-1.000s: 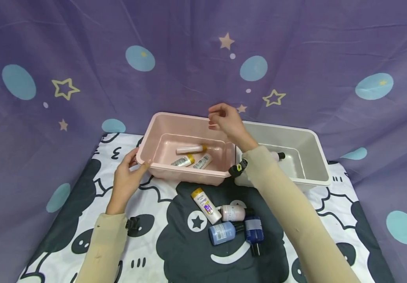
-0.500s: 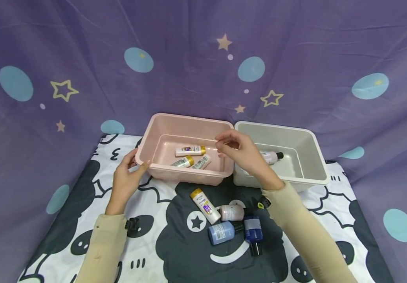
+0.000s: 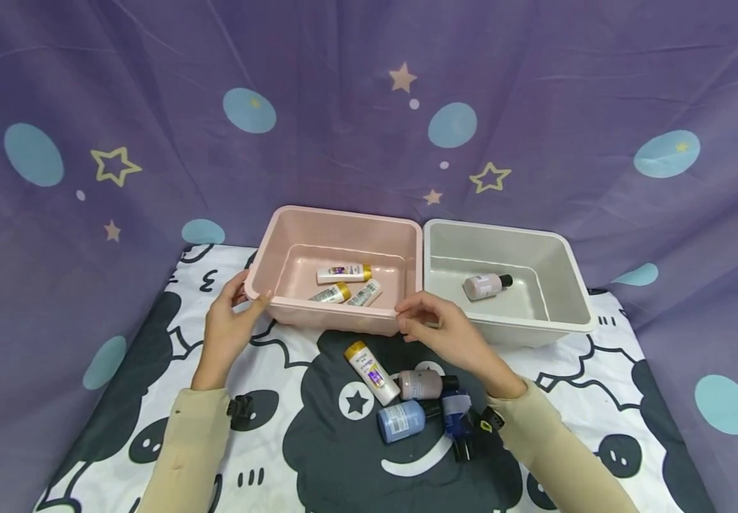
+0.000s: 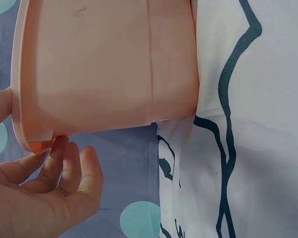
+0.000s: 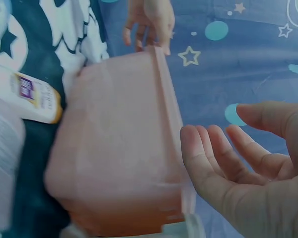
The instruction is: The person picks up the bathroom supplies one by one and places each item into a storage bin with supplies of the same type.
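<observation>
1: Two hands are in view. How is each grip set?

2: The left hand (image 3: 228,328) is closed on the near left corner of the pink bin (image 3: 343,211). The thumb is laid over the rim and the fingers (image 4: 64,163) are curled beneath it. The right hand (image 3: 449,335) is held at the bin's near right corner with the fingers (image 5: 208,153) loosely spread. Nothing is pinched, and contact with the rim cannot be confirmed.

1: Which step is judged to be in hand?

2: The bin is being steadied on the surface (image 3: 279,363) by the left grip, while the right grip is empty. Three gold-capped tubes (image 3: 345,272) are lying flat just beyond both grips, inside the bin.

1: What would a next move call for?

2: Four loose bottles (image 3: 407,399) are clustered just below the right grip, so a short reach towards the body and a wrap round one bottle would be required.

1: Materials and shapes?

2: The pink bin is smooth, rigid plastic, rectangular, with rounded corners and a rolled rim. The grey bin (image 3: 497,228) to the right of the right grip is alike, and one pale pink bottle (image 3: 486,286) is held in it. The surface is covered with printed cloth.
</observation>
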The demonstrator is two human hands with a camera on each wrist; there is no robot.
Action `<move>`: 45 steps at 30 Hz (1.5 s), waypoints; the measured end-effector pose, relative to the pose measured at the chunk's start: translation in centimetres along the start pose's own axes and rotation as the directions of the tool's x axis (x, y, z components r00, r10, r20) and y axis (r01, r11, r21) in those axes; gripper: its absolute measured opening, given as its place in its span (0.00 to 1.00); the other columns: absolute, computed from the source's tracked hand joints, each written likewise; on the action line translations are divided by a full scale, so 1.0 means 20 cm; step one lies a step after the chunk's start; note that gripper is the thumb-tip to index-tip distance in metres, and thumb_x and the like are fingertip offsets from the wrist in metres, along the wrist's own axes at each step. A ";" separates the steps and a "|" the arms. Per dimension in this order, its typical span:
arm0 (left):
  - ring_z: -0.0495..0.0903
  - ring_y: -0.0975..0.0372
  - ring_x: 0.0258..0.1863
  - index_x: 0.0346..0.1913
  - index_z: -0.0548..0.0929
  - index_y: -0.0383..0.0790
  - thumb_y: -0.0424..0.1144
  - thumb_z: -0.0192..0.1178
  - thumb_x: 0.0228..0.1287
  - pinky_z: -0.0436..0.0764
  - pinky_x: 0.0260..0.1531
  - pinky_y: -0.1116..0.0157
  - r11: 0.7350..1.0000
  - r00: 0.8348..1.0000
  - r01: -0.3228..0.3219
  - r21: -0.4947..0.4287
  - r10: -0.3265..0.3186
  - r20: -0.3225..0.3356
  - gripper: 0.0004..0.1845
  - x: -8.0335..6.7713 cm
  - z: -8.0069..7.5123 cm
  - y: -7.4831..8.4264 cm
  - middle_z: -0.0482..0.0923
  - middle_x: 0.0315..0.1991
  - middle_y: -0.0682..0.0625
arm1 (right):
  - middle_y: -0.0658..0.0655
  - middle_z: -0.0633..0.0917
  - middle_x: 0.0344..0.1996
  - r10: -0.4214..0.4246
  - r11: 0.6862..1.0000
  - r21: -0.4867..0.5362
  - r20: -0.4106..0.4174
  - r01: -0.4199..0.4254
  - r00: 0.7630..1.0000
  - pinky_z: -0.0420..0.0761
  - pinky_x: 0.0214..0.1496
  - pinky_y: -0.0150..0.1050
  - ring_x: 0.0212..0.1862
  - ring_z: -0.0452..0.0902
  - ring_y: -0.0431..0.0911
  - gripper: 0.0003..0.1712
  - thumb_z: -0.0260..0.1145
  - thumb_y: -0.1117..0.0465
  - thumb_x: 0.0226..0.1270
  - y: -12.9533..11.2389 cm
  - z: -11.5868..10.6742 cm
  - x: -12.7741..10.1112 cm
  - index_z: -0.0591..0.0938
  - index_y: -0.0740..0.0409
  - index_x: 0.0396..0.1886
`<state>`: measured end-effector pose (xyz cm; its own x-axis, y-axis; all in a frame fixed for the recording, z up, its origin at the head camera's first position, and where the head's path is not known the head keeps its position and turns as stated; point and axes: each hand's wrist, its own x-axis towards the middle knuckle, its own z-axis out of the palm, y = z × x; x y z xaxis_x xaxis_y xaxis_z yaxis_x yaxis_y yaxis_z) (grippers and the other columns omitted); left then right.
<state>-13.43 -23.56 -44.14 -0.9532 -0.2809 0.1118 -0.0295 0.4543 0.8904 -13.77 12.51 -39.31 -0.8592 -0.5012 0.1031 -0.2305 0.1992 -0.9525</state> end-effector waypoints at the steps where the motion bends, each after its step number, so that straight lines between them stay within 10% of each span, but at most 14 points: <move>1: 0.73 0.52 0.58 0.75 0.65 0.38 0.53 0.64 0.69 0.75 0.46 0.72 1.000 1.000 0.000 0.000 0.000 -0.001 0.39 0.00 0.00 0.00 0.75 0.61 0.38 | 0.63 0.84 0.40 0.003 1.000 0.002 0.012 -0.003 1.000 0.86 0.39 0.43 0.39 0.84 0.61 0.11 0.66 0.68 0.71 0.02 0.01 -0.01 0.81 0.67 0.50; 19: 0.73 0.53 0.57 0.75 0.65 0.38 0.48 0.64 0.69 0.74 0.44 0.73 1.000 1.000 0.005 -0.006 -0.005 -0.007 0.37 -0.01 0.00 0.00 0.75 0.61 0.38 | 0.62 0.85 0.50 0.045 0.972 -0.234 0.214 0.006 0.976 0.82 0.50 0.39 0.49 0.83 0.48 0.18 0.67 0.61 0.71 0.18 0.16 0.02 0.81 0.63 0.56; 34: 0.73 0.53 0.58 0.75 0.66 0.39 0.51 0.64 0.69 0.76 0.47 0.69 1.000 1.000 0.013 0.001 -0.013 -0.013 0.37 0.00 0.01 0.00 0.75 0.61 0.39 | 0.61 0.85 0.40 0.226 0.837 -0.546 0.324 -0.014 0.919 0.80 0.42 0.39 0.39 0.83 0.48 0.22 0.70 0.65 0.66 0.28 0.29 0.21 0.78 0.71 0.57; 39: 0.73 0.53 0.58 0.75 0.65 0.39 0.52 0.64 0.69 0.76 0.48 0.69 1.000 1.000 0.011 -0.003 -0.011 -0.008 0.38 0.00 0.01 0.00 0.75 0.61 0.39 | 0.51 0.76 0.22 0.225 0.804 -0.595 0.327 0.015 0.918 0.71 0.28 0.34 0.24 0.71 0.41 0.13 0.73 0.66 0.62 0.33 0.32 0.21 0.80 0.66 0.42; 45: 0.73 0.54 0.58 0.75 0.66 0.40 0.51 0.64 0.69 0.76 0.47 0.70 1.000 1.000 0.022 -0.002 -0.022 -0.009 0.37 0.00 0.01 0.00 0.75 0.61 0.40 | 0.49 0.76 0.24 0.249 0.765 -0.644 0.310 0.010 0.918 0.74 0.31 0.36 0.27 0.72 0.42 0.13 0.76 0.63 0.56 0.34 0.36 0.22 0.79 0.61 0.34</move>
<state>-13.46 -23.34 -44.19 -0.9495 -0.2986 0.0967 -0.0495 0.4468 0.8933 -15.84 5.64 -47.36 -0.7044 -0.6711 -0.2311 -0.4788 0.6896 -0.5434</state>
